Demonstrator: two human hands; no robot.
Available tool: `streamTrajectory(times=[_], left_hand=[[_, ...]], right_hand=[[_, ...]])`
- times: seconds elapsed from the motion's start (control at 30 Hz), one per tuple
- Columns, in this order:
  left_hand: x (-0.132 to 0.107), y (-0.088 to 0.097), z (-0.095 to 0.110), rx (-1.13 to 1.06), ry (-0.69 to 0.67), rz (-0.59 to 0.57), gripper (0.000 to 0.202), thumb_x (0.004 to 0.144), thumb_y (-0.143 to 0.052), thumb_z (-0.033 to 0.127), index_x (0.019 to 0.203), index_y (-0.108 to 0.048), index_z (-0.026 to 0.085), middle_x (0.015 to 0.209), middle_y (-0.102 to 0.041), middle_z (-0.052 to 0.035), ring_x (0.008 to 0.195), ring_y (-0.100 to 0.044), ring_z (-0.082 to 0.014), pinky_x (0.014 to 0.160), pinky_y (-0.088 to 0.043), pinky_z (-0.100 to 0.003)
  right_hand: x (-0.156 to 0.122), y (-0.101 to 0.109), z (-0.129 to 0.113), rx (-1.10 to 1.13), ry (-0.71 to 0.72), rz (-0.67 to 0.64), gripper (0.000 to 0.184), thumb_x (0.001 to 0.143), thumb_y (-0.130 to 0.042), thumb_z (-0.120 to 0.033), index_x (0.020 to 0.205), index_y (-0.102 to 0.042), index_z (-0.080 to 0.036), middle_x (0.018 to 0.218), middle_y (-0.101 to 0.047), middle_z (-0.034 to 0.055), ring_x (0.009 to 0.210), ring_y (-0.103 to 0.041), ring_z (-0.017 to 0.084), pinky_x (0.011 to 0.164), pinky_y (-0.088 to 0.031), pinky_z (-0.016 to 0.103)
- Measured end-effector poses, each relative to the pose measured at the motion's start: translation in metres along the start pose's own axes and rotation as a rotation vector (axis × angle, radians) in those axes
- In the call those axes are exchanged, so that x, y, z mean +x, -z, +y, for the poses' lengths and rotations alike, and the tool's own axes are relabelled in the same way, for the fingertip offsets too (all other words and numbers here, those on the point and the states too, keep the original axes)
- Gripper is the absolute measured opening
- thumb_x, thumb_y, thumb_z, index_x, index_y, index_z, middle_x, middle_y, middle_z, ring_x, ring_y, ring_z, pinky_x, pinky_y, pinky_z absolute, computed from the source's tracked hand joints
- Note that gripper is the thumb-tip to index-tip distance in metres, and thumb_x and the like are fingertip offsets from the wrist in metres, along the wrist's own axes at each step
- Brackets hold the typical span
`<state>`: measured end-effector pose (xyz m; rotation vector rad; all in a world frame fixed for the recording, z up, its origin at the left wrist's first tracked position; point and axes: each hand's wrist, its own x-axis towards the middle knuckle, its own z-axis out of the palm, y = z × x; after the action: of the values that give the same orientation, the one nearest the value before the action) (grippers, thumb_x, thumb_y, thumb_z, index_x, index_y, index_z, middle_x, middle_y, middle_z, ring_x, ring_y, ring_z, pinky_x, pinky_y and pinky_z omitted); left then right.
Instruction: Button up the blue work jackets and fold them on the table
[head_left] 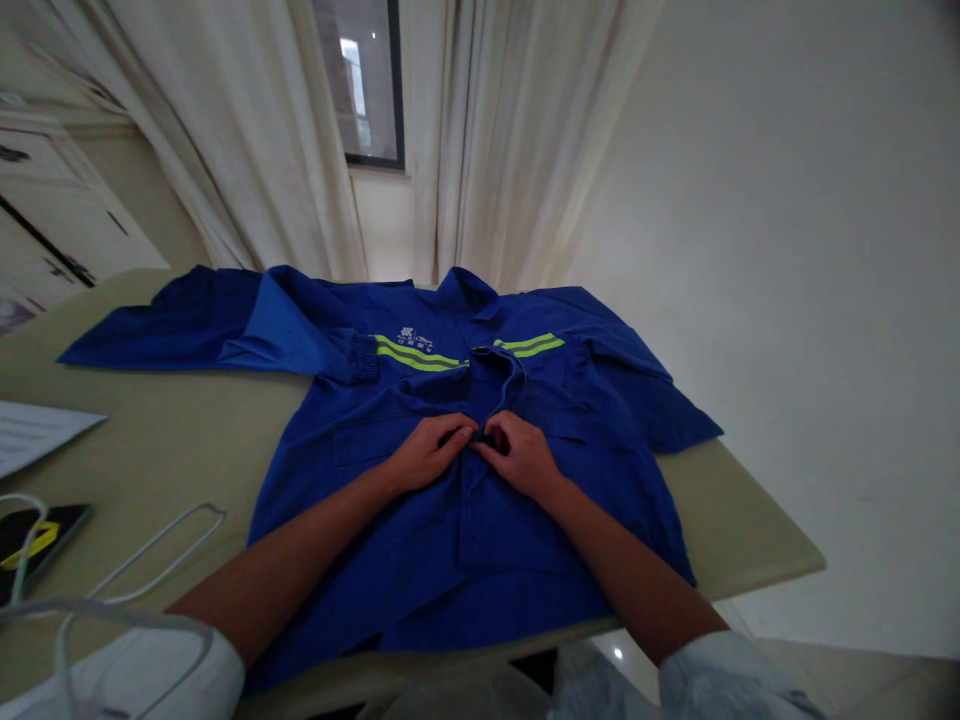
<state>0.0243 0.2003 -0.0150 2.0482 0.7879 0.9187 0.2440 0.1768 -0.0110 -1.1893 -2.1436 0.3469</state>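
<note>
A blue work jacket with lime reflective stripes lies spread face up on the table, its left sleeve folded out to the left. Both hands meet at the jacket's front opening. My left hand and my right hand pinch the placket from either side, around a small dark button. The fingers hide most of the button and its buttonhole. Higher up, the collar lies flat at the far side of the jacket.
The beige table holds a white paper sheet, a black phone with a yellow mark, and a loop of white wire at the left. White curtains and a window stand behind it.
</note>
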Motion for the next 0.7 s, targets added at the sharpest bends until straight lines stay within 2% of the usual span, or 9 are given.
streamTrajectory(times=[0.07,0.1,0.2,0.27,0.37,0.47,0.53,0.63,0.7], left_hand=[[0.001,-0.002,-0.006,-0.043,0.053,0.049,0.02,0.105,-0.044,0.027,0.111,-0.062,0.02,0.102,-0.072,-0.0045,0.09,-0.07,-0.0174,0.084,-0.055,-0.031],[0.002,-0.003,-0.01,-0.063,0.079,0.079,0.019,0.104,-0.043,0.025,0.113,-0.059,0.02,0.102,-0.071,-0.0046,0.087,-0.07,-0.017,0.081,-0.056,-0.031],[0.003,-0.004,-0.017,0.019,0.091,0.152,0.021,0.104,-0.039,0.024,0.117,-0.056,0.019,0.104,-0.071,-0.0074,0.089,-0.072,-0.0188,0.084,-0.059,-0.036],[0.001,-0.003,-0.017,0.231,0.041,0.138,0.028,0.106,-0.04,0.031,0.122,-0.059,0.017,0.117,-0.072,-0.0124,0.108,-0.07,-0.0239,0.099,-0.056,-0.043],[-0.003,0.005,-0.014,0.55,-0.015,-0.006,0.044,0.108,-0.042,0.046,0.137,-0.061,0.018,0.147,-0.062,-0.0168,0.137,-0.058,-0.0314,0.116,-0.043,-0.054],[-0.009,0.013,-0.014,0.711,-0.02,-0.141,0.059,0.108,-0.039,0.056,0.151,-0.055,0.019,0.163,-0.049,-0.0166,0.148,-0.049,-0.0326,0.124,-0.034,-0.054],[-0.015,0.017,-0.014,0.761,-0.035,-0.208,0.066,0.108,-0.037,0.059,0.159,-0.047,0.018,0.168,-0.04,-0.0171,0.153,-0.042,-0.0326,0.127,-0.029,-0.054],[-0.03,0.018,-0.008,0.776,-0.108,-0.323,0.074,0.107,-0.036,0.062,0.165,-0.035,0.016,0.172,-0.031,-0.0183,0.158,-0.035,-0.0326,0.129,-0.024,-0.053],[-0.044,0.016,0.002,0.753,-0.194,-0.411,0.076,0.107,-0.037,0.063,0.168,-0.029,0.018,0.173,-0.027,-0.0171,0.16,-0.031,-0.0309,0.13,-0.021,-0.051]], right_hand=[[0.002,0.003,-0.001,-0.055,0.099,-0.041,0.021,0.097,-0.071,-0.033,0.115,-0.068,-0.022,0.095,-0.068,0.0054,0.081,-0.062,0.019,0.074,-0.048,0.03],[0.004,0.005,-0.002,-0.084,0.145,-0.079,0.019,0.098,-0.068,-0.03,0.116,-0.068,-0.023,0.099,-0.068,0.0063,0.083,-0.062,0.019,0.076,-0.048,0.03],[0.006,0.016,-0.003,-0.066,0.217,-0.179,0.007,0.096,-0.063,-0.02,0.099,-0.069,-0.022,0.09,-0.066,0.0042,0.078,-0.06,0.018,0.073,-0.046,0.03],[0.006,0.031,-0.006,0.046,0.208,-0.158,0.005,0.089,-0.064,-0.016,0.088,-0.065,-0.021,0.081,-0.06,0.0013,0.072,-0.057,0.016,0.068,-0.044,0.028],[0.0,0.064,-0.016,0.173,0.19,-0.129,0.008,0.081,-0.061,-0.014,0.082,-0.059,-0.022,0.078,-0.055,-0.0006,0.069,-0.053,0.015,0.066,-0.042,0.028],[-0.015,0.097,-0.029,0.124,0.173,-0.297,0.008,0.083,-0.061,-0.016,0.081,-0.058,-0.022,0.081,-0.056,0.0,0.073,-0.054,0.016,0.069,-0.042,0.028],[-0.031,0.111,-0.033,0.009,0.099,-0.378,0.01,0.088,-0.063,-0.02,0.08,-0.057,-0.021,0.083,-0.057,0.0006,0.075,-0.055,0.016,0.071,-0.043,0.029],[-0.064,0.116,-0.035,-0.115,-0.073,-0.345,0.016,0.096,-0.064,-0.029,0.083,-0.059,-0.021,0.092,-0.062,0.0035,0.081,-0.059,0.018,0.077,-0.048,0.032],[-0.087,0.108,-0.036,-0.084,-0.147,-0.289,0.015,0.095,-0.068,-0.032,0.105,-0.065,-0.021,0.111,-0.067,0.0072,0.098,-0.065,0.022,0.09,-0.052,0.036]])
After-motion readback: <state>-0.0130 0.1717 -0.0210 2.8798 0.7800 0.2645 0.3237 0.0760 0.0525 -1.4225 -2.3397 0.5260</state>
